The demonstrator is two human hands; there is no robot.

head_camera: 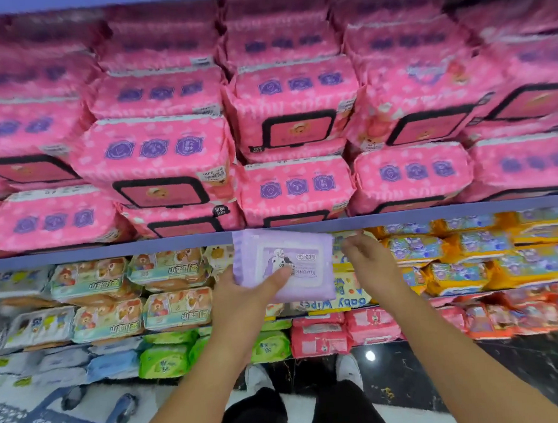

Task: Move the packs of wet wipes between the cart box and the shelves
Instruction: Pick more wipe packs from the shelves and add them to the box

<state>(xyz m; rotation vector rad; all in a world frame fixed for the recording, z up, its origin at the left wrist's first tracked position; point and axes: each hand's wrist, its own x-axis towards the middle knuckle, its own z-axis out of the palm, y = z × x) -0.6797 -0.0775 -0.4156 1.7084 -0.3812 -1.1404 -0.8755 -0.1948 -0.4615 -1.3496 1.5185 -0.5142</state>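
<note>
My left hand [243, 293] grips a purple pack of wet wipes [301, 255] by its lower left corner, thumb on its printed face. The pack is held upright in front of the blue shelf edge [110, 249], at the height of the second shelf. My right hand [363, 255] hovers just right of the pack with loosely curled fingers and holds nothing. Pink packs [156, 153] fill the upper shelf in stacked rows. Only a corner of the blue cart [55, 421] shows at the bottom left; its box is out of view.
The lower shelves carry teal and orange bear packs [175, 307], yellow and orange packs [470, 258], green packs [164, 360], red packs [321, 338] and pale blue packs [112, 365]. A yellow baby wipes pack [348, 300] sits behind the purple one. My shoes [348, 370] stand on dark glossy floor.
</note>
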